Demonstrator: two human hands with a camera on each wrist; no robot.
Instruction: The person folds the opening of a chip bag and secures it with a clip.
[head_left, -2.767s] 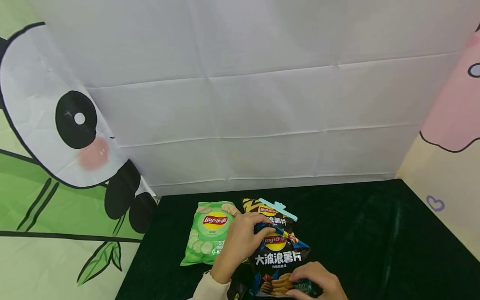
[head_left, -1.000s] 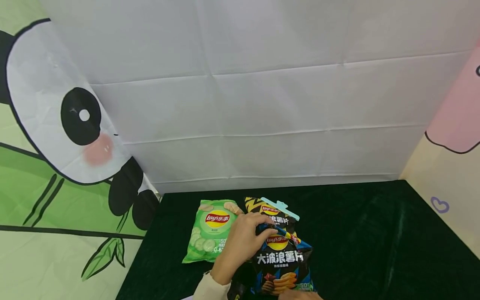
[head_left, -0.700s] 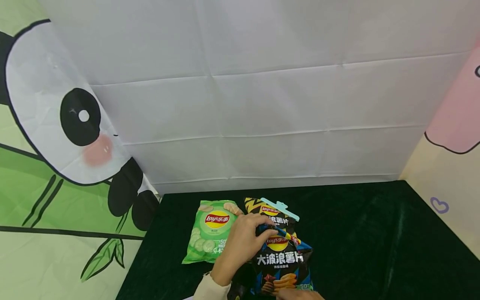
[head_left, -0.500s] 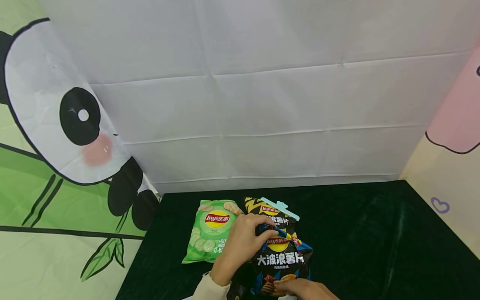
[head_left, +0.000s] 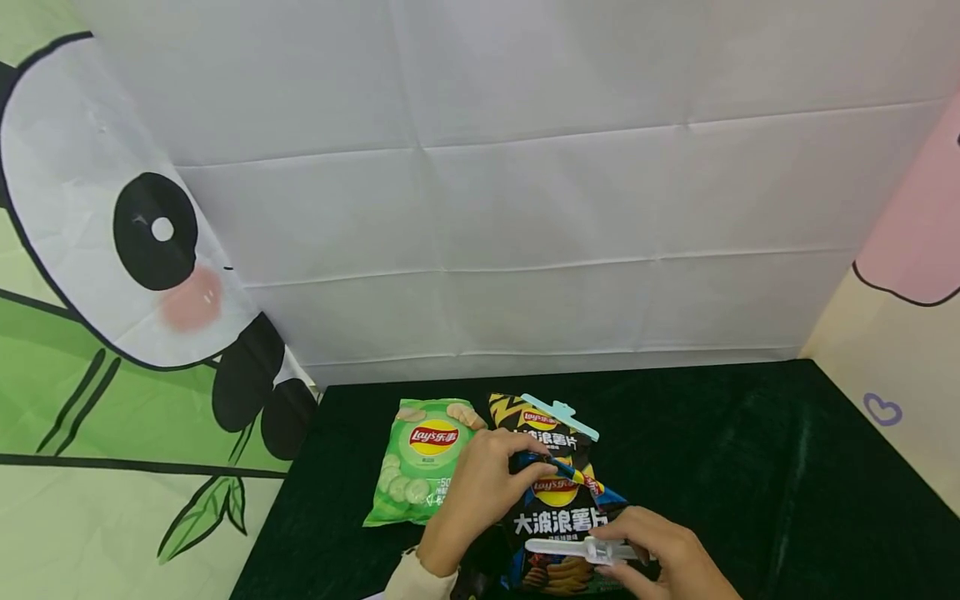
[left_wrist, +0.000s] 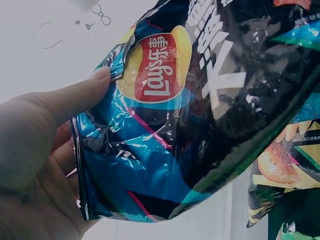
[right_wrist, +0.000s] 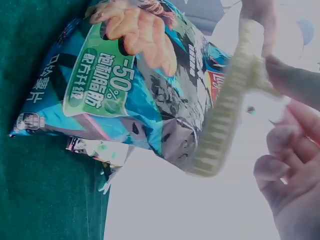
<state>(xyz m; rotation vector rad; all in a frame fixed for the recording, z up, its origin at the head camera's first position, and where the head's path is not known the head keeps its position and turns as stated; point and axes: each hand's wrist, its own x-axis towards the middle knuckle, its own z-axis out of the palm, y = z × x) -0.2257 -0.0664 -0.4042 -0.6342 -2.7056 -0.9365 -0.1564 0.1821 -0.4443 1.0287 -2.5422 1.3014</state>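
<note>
- Your left hand (head_left: 486,477) pinches the front black chip bag (head_left: 557,522) by its folded top.
- Your right hand (head_left: 663,552) pinches a pale clip (head_left: 577,547) between thumb and fingers — held over that bag's lower half (I can't tell if they touch).
- Beyond lies a second black bag (head_left: 549,435), a light blue clip (head_left: 560,413) across its top.
- A green bag (head_left: 415,469) lies to the left, on dark green cloth (head_left: 720,475).

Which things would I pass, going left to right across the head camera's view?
Panda → green bag → left grip → front black bag → right grip → purple heart.
</note>
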